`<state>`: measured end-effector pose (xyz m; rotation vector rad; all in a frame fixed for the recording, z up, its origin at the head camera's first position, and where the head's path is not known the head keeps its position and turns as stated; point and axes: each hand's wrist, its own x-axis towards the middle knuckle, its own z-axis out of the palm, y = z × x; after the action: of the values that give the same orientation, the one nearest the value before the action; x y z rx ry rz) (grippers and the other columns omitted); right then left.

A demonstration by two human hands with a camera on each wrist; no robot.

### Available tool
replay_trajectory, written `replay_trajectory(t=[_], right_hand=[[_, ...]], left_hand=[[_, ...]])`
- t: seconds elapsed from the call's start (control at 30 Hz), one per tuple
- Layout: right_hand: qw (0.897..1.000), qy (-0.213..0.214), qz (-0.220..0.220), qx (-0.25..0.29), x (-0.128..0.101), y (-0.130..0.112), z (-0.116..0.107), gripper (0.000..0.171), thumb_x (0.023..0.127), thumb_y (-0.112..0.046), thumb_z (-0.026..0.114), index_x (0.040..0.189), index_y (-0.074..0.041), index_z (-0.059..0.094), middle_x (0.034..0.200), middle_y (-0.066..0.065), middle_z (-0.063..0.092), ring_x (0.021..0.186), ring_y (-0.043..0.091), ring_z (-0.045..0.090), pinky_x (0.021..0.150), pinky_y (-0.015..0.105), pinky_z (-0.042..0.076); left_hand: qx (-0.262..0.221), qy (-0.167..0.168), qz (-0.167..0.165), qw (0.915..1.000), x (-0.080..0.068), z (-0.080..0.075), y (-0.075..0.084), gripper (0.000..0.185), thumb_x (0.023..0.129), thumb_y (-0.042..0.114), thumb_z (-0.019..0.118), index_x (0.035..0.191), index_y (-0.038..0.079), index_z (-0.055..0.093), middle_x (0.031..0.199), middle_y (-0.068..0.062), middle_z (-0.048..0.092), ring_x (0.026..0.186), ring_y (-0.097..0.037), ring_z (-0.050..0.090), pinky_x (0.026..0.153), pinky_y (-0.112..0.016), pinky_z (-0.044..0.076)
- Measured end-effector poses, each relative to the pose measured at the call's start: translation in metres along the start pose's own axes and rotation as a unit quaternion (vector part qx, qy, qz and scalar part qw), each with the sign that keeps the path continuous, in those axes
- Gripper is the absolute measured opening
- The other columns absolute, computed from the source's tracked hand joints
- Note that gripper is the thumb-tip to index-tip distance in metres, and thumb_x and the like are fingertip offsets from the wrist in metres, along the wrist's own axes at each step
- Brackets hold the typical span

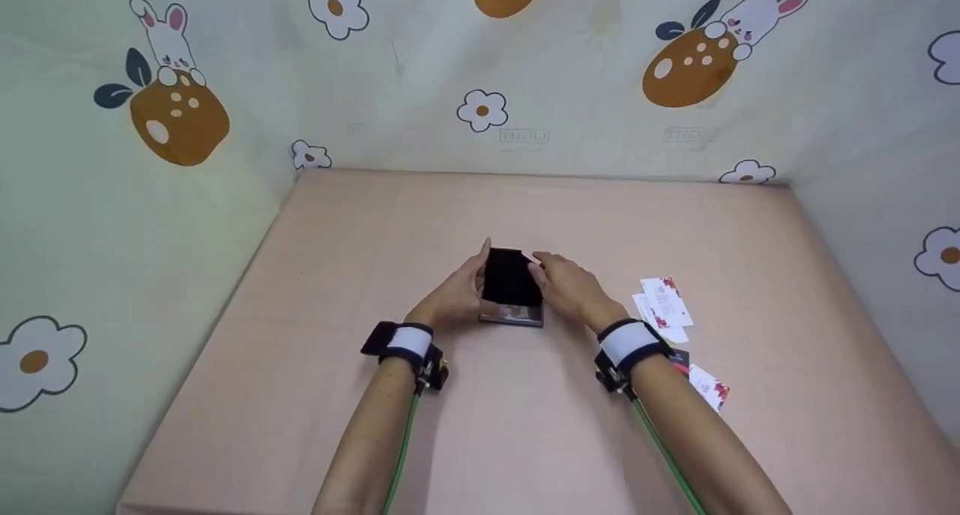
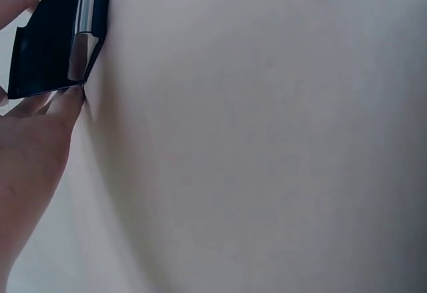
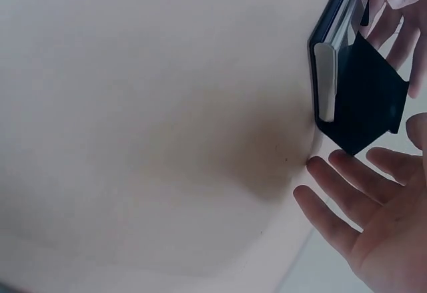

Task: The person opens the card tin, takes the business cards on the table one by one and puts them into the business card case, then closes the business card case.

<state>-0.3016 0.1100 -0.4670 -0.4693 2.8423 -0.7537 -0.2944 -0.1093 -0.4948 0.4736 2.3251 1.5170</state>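
Big stuff first: cream cartoon cloth with bunnies, orange blobs and flowers point(image 1: 180, 118) walls in the whole upper half of the head view, and a flat pinkish-tan tabletop point(image 1: 525, 425) fills the lower half. Dead centre sits a small black card case with a shiny silver base point(image 1: 511, 286), its dark flap standing up. The left hand point(image 1: 454, 297) steadies the case's left edge, thumb tucked against the corner. The right hand point(image 1: 574, 286) touches the flap's right side with fingers spread and loose, not clamped. I'd say keep the base pinned flat and move the flap gently. A few white printed cards point(image 1: 664, 305) lie scattered right of centre.
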Motion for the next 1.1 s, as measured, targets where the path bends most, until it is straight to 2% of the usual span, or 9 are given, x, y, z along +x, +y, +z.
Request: replay_trajectory(t=[0.1,0.27,0.53,0.67,0.77,0.9,1.1], right_hand=[[1.0,0.005,0.005,0.009,-0.008,0.002,-0.002,0.054,0.108,-0.037,0.034,0.15,-0.005,0.043,0.147,0.021,0.053,0.138,0.039,0.05,0.116,0.053,0.039],[0.999,0.012,-0.001,0.031,-0.023,0.001,-0.002,0.055,0.108,-0.04,0.036,0.15,-0.005,0.044,0.15,0.02,0.051,0.14,0.038,0.048,0.117,0.054,0.038],[0.998,0.031,-0.019,0.059,-0.053,-0.004,0.002,0.053,0.107,-0.041,0.04,0.15,-0.009,0.045,0.148,0.015,0.054,0.135,0.034,0.053,0.114,0.053,0.042],[0.997,0.027,-0.03,0.06,-0.074,0.001,0.008,0.051,0.107,-0.039,0.042,0.15,-0.012,0.046,0.144,0.013,0.057,0.13,0.031,0.058,0.11,0.052,0.046],[0.998,0.018,-0.032,0.055,-0.094,0.007,0.01,0.051,0.107,-0.04,0.043,0.15,-0.014,0.047,0.142,0.011,0.059,0.127,0.029,0.06,0.107,0.052,0.048],[0.998,0.013,-0.043,0.035,-0.12,0.015,0.008,0.051,0.106,-0.041,0.045,0.15,-0.015,0.048,0.145,0.01,0.057,0.132,0.029,0.057,0.111,0.053,0.046],[0.994,0.053,-0.082,-0.038,-0.142,0.028,-0.002,0.051,0.103,-0.037,0.053,0.147,-0.012,0.05,0.141,0.011,0.06,0.13,0.031,0.058,0.109,0.052,0.048]], left_hand=[[-0.01,-0.006,0.0,0.9999,0.0,0.0,-0.002,0.127,0.075,0.009,0.086,0.162,0.018,-0.007,0.168,-0.016,0.011,0.153,-0.031,0.026,0.125,-0.039,0.027],[0.011,-0.016,-0.007,0.9998,0.0,-0.001,-0.007,0.129,0.076,0.013,0.087,0.161,0.015,-0.01,0.169,-0.016,0.006,0.154,-0.03,0.024,0.126,-0.039,0.024],[0.026,-0.024,0.002,0.9994,0.003,-0.002,-0.009,0.126,0.075,0.004,0.085,0.161,0.01,-0.008,0.168,-0.018,0.007,0.155,-0.029,0.022,0.128,-0.039,0.015],[0.045,-0.02,-0.003,0.9988,0.002,-0.002,-0.011,0.124,0.076,0.008,0.085,0.161,0.01,-0.005,0.167,-0.017,0.01,0.156,-0.029,0.019,0.129,-0.04,0.011],[0.052,-0.022,-0.012,0.9984,0.0,-0.001,-0.011,0.123,0.077,0.011,0.085,0.161,0.013,-0.004,0.168,-0.017,0.011,0.156,-0.029,0.018,0.129,-0.04,0.011],[0.064,-0.02,-0.021,0.9975,0.001,0.0,-0.01,0.122,0.077,0.012,0.085,0.161,0.014,-0.002,0.168,-0.016,0.012,0.156,-0.029,0.017,0.129,-0.039,0.012],[0.053,-0.016,-0.036,0.9978,0.002,0.0,-0.009,0.121,0.076,0.011,0.086,0.161,0.015,-0.001,0.167,-0.014,0.014,0.156,-0.027,0.019,0.129,-0.037,0.015]])
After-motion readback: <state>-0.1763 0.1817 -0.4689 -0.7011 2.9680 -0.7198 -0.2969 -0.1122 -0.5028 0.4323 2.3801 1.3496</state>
